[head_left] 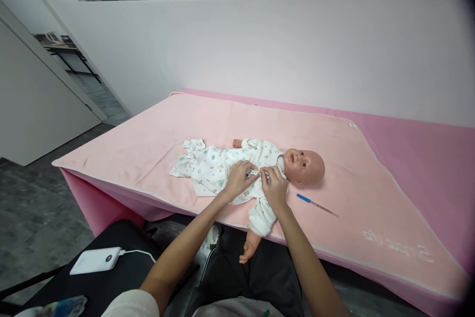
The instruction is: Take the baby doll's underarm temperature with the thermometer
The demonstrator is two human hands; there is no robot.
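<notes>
A baby doll (309, 166) lies on its back on a pink blanket (148, 134), its head towards the right. It wears a white printed top (267, 148) and matching trousers (213, 161). At the front of the top, my left hand (240, 178) is closed, its fingertips pinching the cloth. My right hand (274, 187) faces it from the head side, also pinching the top. The fingertips of both hands are close together; any small fastening between them is too small to make out. One doll arm (252, 244) hangs over the table's near edge.
A thin stick with a blue end (317, 204) lies beside the doll's head. Under the blanket is a darker pink cover (419, 154). A black chair (122, 238) with a white power bank (95, 260) and cable stands at the near left. A white wall (260, 50) rises behind.
</notes>
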